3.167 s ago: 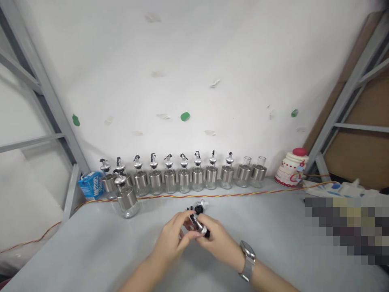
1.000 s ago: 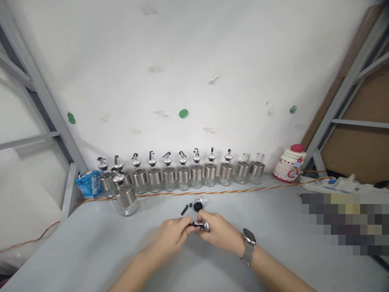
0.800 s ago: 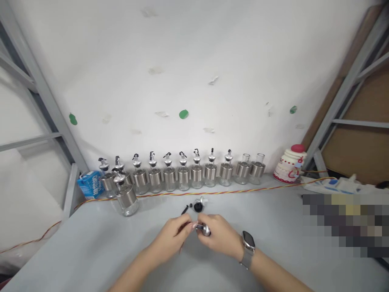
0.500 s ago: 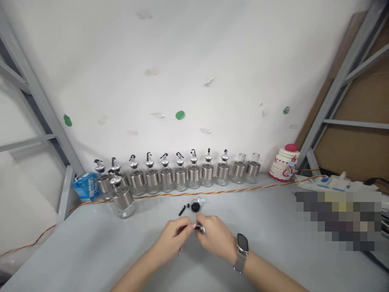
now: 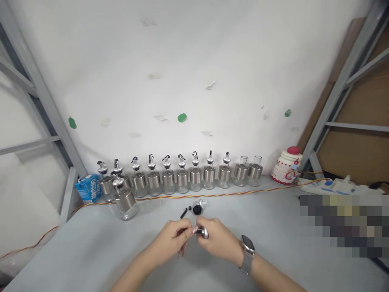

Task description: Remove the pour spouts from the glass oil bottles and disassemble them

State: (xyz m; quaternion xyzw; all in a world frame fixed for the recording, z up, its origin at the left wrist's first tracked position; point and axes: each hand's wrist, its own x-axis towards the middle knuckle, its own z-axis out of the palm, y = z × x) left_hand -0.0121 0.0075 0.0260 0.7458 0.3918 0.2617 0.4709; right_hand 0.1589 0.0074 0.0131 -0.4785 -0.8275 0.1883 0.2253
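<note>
Low over the table, my right hand (image 5: 217, 237) is closed around a silver and black pourer spout (image 5: 204, 232). My left hand (image 5: 176, 239) meets it from the other side, thumb and forefinger pinched at the spout's black end; the fingertips partly hide that end. Just beyond my hands lie a round black stopper (image 5: 197, 209), a small clear and silver piece (image 5: 201, 202) touching or close to it, and a slim black stick-like part (image 5: 183, 213) with a tiny black bit beside it.
Glass bottles with steel sleeves (image 5: 168, 177) line the wall, most with pourer tops; two at the right end are topless. One bottle (image 5: 125, 201) stands forward at left. A blue carton (image 5: 88, 189), a white and red jar (image 5: 286, 166) and a red-yellow twisted wire (image 5: 182, 197) are there.
The view has shifted slightly, so everything sits a little lower and further right. My hands keep hold of the spout, and slightly more of its silver part shows.
</note>
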